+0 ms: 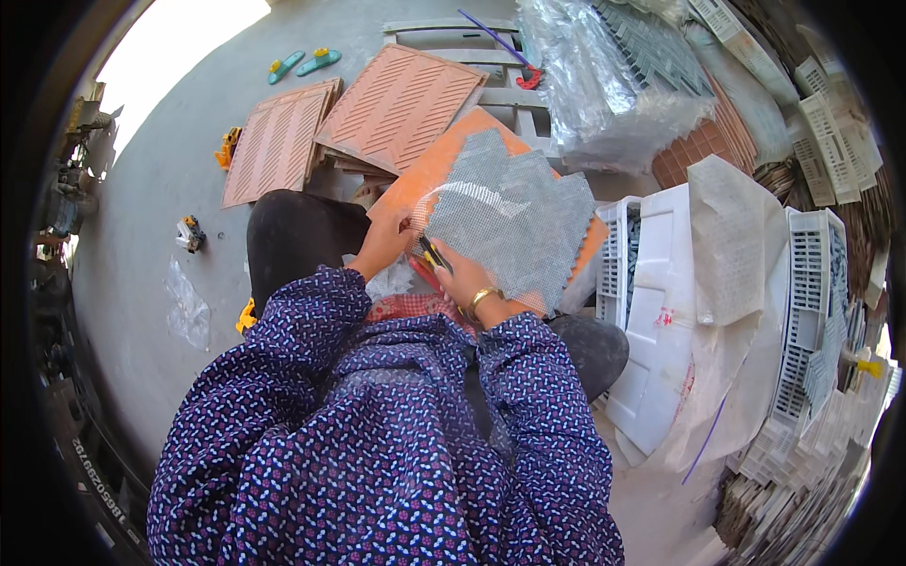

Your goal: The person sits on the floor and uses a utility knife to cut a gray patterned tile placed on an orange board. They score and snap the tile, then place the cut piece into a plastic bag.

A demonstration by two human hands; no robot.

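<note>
Head view of a seated person in a dark blue, patterned long-sleeved garment, working over the lap. An orange rectangular board (444,165) rests tilted on the knees, and a grey mesh-backed mosaic sheet with a stepped outline (514,212) lies on it, covering most of its right half and overhanging its near right edge. The left hand (385,243) is at the near left edge of the board, fingers curled against the edge of the mesh sheet; whether it pinches the sheet cannot be told. The right hand (464,278), with a gold bangle at the wrist, is closed around a small black and yellow tool (435,255) whose tip meets the near left corner of the mesh sheet.

On the grey concrete floor (170,170) beyond the knees lie two ribbed terracotta-coloured moulding trays (401,104), one overlapping the other. To the person's right stand white slotted plastic crates (812,274) and a white plastic tray (661,311), partly draped with translucent sheeting. A clear plastic bag of grey mosaic pieces (613,75) lies at the far right.
</note>
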